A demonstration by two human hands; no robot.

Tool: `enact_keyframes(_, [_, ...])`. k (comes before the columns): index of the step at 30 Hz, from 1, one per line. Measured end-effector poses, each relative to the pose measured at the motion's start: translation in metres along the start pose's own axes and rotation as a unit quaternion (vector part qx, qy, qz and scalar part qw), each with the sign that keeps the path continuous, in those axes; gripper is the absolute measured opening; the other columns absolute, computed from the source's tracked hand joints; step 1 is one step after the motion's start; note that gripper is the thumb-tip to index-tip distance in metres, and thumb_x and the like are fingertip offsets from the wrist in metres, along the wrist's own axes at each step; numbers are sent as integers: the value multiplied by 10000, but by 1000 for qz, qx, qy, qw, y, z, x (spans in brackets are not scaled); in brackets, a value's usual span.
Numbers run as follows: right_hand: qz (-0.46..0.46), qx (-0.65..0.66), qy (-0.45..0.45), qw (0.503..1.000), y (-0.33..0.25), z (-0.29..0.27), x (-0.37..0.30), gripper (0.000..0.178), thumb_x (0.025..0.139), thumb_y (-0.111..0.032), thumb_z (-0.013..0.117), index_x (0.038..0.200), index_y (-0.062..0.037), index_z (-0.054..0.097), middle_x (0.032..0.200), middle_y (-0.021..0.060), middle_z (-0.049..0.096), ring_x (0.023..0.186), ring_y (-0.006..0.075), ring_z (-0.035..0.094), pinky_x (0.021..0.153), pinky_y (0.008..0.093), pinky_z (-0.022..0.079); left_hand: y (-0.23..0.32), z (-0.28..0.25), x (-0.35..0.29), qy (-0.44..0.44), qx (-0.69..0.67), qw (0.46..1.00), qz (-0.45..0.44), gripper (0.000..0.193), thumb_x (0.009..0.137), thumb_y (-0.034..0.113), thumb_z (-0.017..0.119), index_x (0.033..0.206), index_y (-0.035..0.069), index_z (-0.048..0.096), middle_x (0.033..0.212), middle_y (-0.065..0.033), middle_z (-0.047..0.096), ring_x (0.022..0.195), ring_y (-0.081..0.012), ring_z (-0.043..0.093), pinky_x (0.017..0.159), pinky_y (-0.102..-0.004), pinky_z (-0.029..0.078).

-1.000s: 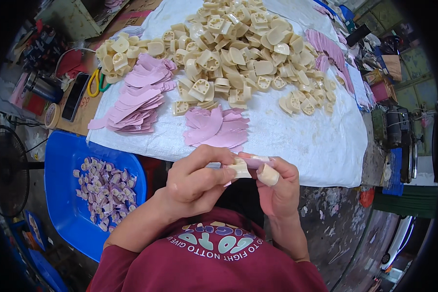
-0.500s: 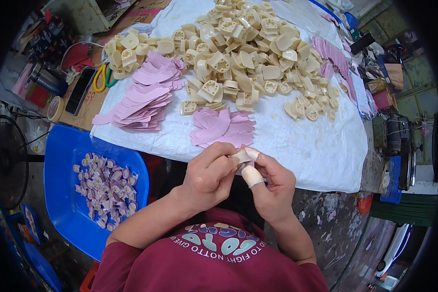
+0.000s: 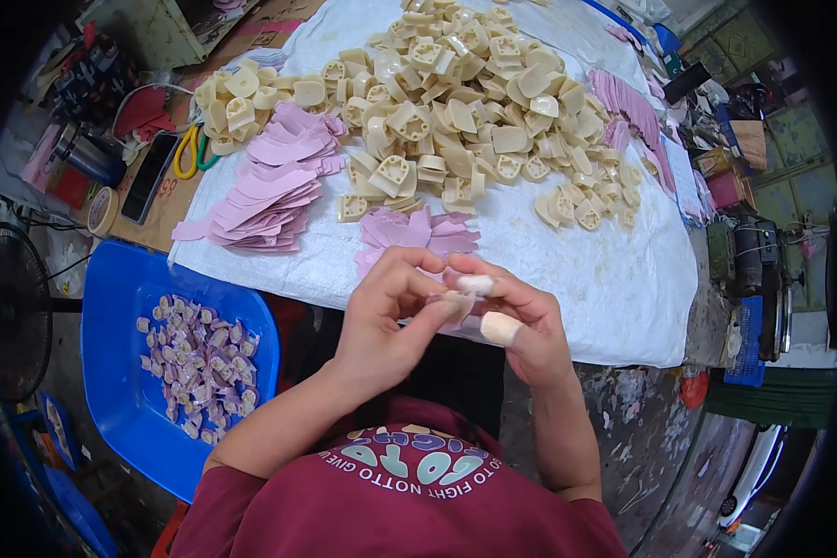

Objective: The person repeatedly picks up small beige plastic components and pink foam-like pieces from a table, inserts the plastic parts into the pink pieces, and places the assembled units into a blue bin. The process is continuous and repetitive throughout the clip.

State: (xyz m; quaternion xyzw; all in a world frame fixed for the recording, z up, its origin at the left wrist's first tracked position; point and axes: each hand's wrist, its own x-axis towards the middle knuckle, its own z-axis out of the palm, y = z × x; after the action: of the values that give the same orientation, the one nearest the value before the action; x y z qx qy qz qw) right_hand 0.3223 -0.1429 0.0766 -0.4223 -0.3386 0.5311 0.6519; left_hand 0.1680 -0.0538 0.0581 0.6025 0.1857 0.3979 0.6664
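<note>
Over the table's near edge, my left hand [image 3: 381,321] pinches a small beige plastic shoe heel [image 3: 458,300], partly hidden by my fingers. A pink strip [image 3: 454,324] lies against it. My right hand [image 3: 538,327] is closed on the same heel from the right; its thumb and one finger wear pale coverings. Just beyond my hands is a small pile of pink strips [image 3: 417,230], and a taller stack of pink strips [image 3: 270,191] lies to its left. A big heap of beige heels [image 3: 465,116] covers the far middle of the table.
At lower left, a blue basin [image 3: 112,372] holds many pink-wrapped heels [image 3: 200,367]. A white cloth [image 3: 614,298] covers the table. Scissors [image 3: 187,153], a phone [image 3: 149,177] and a tape roll [image 3: 103,210] lie at the left. A fan [image 3: 14,307] stands beyond the basin.
Both hands have shifted slightly up, and my left fingers have changed their pinch on the heel. My right thumb has moved away from the piece. The view has shifted a little.
</note>
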Motion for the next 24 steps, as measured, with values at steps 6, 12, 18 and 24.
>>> enact_keyframes(6, [-143,-304,48,941,9,-1,-8,220,807,16,656,1025,35,638,1133,163,629,996,230,638,819,332,527,1,3,-1,-13,-114,989,-90,81,866,-61,602,914,-12,560,1114,-69,499,863,-113,636,744,-247,539])
enact_keyframes(12, [-214,-494,-20,843,-10,1,6,175,732,6,676,894,4,611,997,147,656,933,321,631,836,386,483,-2,2,-3,-14,-32,996,-76,66,866,-49,608,878,-13,555,1066,-69,508,807,-86,605,686,-225,527])
enact_keyframes(18, [-183,-476,-54,859,-9,-8,8,151,733,6,658,872,1,599,986,142,662,968,323,624,881,413,462,0,-10,1,-88,70,992,-62,96,865,-72,599,937,-26,555,1137,-100,495,902,-139,632,784,-258,563])
enact_keyframes(24, [-287,-495,65,818,2,-1,10,142,745,-15,668,867,6,599,1042,148,657,1022,355,604,908,432,457,10,0,4,29,-161,962,-216,333,919,79,589,1238,44,502,1086,-90,591,855,-162,644,723,-281,545])
